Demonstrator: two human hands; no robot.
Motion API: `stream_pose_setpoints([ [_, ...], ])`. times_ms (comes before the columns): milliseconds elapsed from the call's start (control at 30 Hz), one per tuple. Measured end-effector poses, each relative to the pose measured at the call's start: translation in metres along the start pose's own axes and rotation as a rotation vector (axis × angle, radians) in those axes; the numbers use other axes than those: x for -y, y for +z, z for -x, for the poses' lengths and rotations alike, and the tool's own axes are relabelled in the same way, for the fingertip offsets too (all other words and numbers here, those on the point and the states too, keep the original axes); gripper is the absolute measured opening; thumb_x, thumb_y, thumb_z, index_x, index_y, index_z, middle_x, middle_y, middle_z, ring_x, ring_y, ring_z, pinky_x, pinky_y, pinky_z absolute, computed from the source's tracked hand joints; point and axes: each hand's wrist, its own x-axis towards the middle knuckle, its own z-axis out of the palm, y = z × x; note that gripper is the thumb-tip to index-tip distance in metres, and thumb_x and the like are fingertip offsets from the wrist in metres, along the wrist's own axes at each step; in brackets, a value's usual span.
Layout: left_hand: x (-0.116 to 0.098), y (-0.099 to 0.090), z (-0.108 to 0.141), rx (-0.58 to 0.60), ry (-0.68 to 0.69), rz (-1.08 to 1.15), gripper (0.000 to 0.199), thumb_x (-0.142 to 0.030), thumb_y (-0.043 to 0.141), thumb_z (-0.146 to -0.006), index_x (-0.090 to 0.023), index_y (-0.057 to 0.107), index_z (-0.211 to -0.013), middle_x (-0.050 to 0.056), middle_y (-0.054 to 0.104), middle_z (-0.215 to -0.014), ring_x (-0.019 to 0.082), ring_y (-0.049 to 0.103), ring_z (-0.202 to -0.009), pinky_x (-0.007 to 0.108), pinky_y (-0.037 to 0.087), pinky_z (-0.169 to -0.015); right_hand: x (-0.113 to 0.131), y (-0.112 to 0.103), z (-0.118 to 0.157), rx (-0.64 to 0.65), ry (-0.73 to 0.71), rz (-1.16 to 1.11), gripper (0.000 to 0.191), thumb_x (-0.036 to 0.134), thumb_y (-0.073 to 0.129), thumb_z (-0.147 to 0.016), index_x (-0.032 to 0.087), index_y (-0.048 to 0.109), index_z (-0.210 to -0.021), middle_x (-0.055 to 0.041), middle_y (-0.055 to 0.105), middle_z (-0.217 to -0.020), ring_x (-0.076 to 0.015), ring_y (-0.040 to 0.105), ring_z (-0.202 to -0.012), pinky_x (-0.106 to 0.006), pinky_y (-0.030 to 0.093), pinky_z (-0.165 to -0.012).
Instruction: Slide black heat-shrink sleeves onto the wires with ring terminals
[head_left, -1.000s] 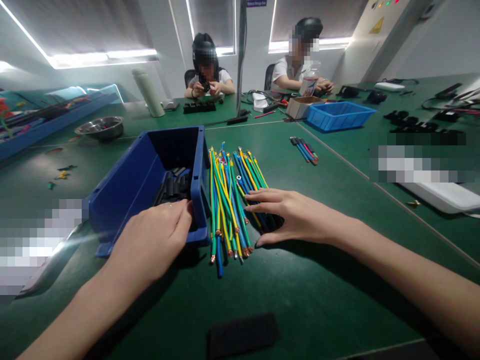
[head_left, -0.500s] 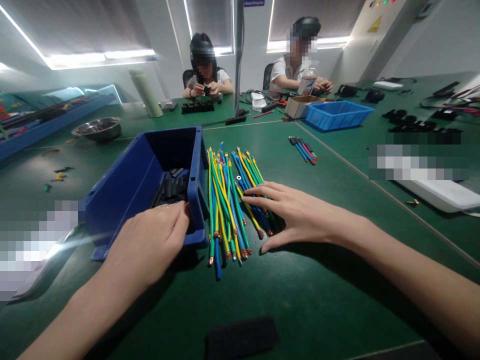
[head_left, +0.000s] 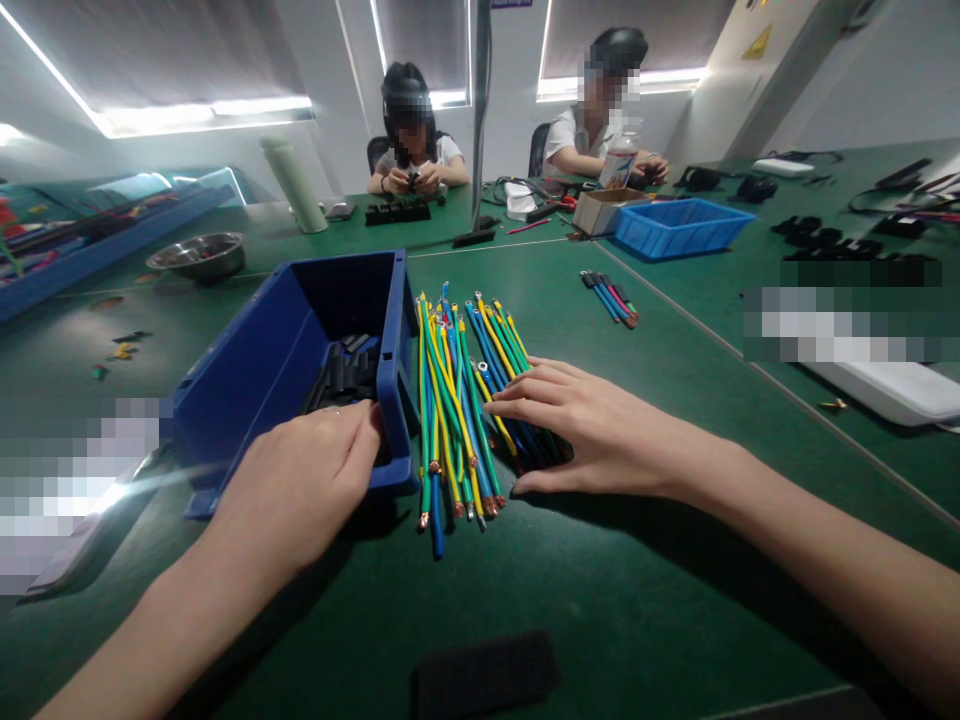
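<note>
My left hand (head_left: 307, 480) reaches over the low front of a dark blue bin (head_left: 262, 350), its fingers curled down and hidden from view. Inside the bin lie short black tubes (head_left: 352, 368). Right of the bin, several yellow, green and blue wires (head_left: 454, 420) with copper ends and ring terminals lie in a loose bundle on the green table. My right hand (head_left: 562, 425) is spread over a second group of wires (head_left: 491, 335) beside them, fingertips at the wires and thumb near their lower ends. Its palm is partly above the wires, with nothing seen gripped.
A few wires with black sleeves (head_left: 609, 298) lie farther back. Behind are a metal bowl (head_left: 202, 256), a green bottle (head_left: 294, 185) and a light blue tray (head_left: 682, 228). A black block (head_left: 487, 675) lies at the near edge. Two people sit across the table (head_left: 675, 370).
My right hand has shifted slightly left and down, its thumb nearer the wires. A ring terminal near its fingertips has moved slightly. My left hand stays at the bin.
</note>
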Motion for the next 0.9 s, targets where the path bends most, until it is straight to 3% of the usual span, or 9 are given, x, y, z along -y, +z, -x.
stream_pose_setpoints([
  [133, -0.001, 0.000, 0.000, 0.004, -0.011, 0.009, 0.040, -0.035, 0.019, -0.093, -0.022, 0.050, -0.072, 0.009, 0.068, -0.081, 0.027, 0.064, -0.077, 0.035, 0.035, -0.063, 0.005, 0.007, -0.002, -0.039, -0.037, -0.064, 0.086, 0.065, 0.060, -0.084, 0.017, 0.037, -0.151, -0.0136, 0.038, -0.156, -0.0275, 0.034, -0.144, -0.048, 0.024, -0.120],
  [233, -0.002, -0.001, -0.001, 0.016, -0.011, -0.001, 0.041, -0.035, 0.017, -0.093, -0.023, 0.050, -0.073, 0.009, 0.067, -0.080, 0.028, 0.064, -0.076, 0.036, 0.036, -0.064, 0.010, 0.014, -0.004, 0.015, -0.088, -0.115, 0.083, 0.060, 0.057, -0.089, 0.020, 0.028, -0.155, -0.0103, 0.022, -0.162, -0.0240, 0.019, -0.150, -0.045, 0.017, -0.122],
  [333, -0.003, -0.002, -0.002, 0.028, -0.014, -0.014, 0.040, -0.035, 0.016, -0.093, -0.023, 0.049, -0.073, 0.010, 0.067, -0.081, 0.029, 0.064, -0.078, 0.037, 0.036, -0.066, 0.014, 0.019, -0.007, 0.046, -0.074, -0.154, 0.079, 0.059, 0.056, -0.090, 0.020, 0.031, -0.154, -0.0112, 0.024, -0.161, -0.0234, 0.023, -0.149, -0.044, 0.021, -0.122],
  [533, -0.002, 0.000, -0.001, 0.008, -0.004, -0.007, 0.041, -0.035, 0.017, -0.094, -0.022, 0.051, -0.074, 0.010, 0.068, -0.083, 0.029, 0.064, -0.080, 0.037, 0.037, -0.065, 0.014, 0.019, -0.006, -0.013, -0.063, -0.184, 0.068, 0.056, 0.061, -0.087, 0.015, 0.051, -0.141, -0.0162, 0.044, -0.152, -0.0260, 0.043, -0.139, -0.044, 0.037, -0.115],
  [733, -0.001, -0.001, 0.000, -0.010, 0.004, -0.017, 0.042, -0.034, 0.019, -0.094, -0.022, 0.054, -0.075, 0.009, 0.070, -0.083, 0.027, 0.065, -0.078, 0.035, 0.037, -0.063, 0.013, 0.020, -0.008, -0.050, -0.084, -0.195, 0.064, 0.053, 0.064, -0.086, 0.015, 0.055, -0.136, -0.0188, 0.050, -0.145, -0.0276, 0.050, -0.133, -0.047, 0.043, -0.109],
  [900, -0.001, -0.001, 0.000, -0.008, 0.002, -0.022, 0.043, -0.034, 0.018, -0.095, -0.022, 0.054, -0.075, 0.009, 0.070, -0.085, 0.028, 0.066, -0.080, 0.036, 0.037, -0.063, 0.012, 0.019, -0.007, -0.059, -0.085, -0.164, 0.067, 0.053, 0.066, -0.085, 0.017, 0.051, -0.140, -0.0153, 0.054, -0.141, -0.0253, 0.051, -0.131, -0.043, 0.043, -0.109],
])
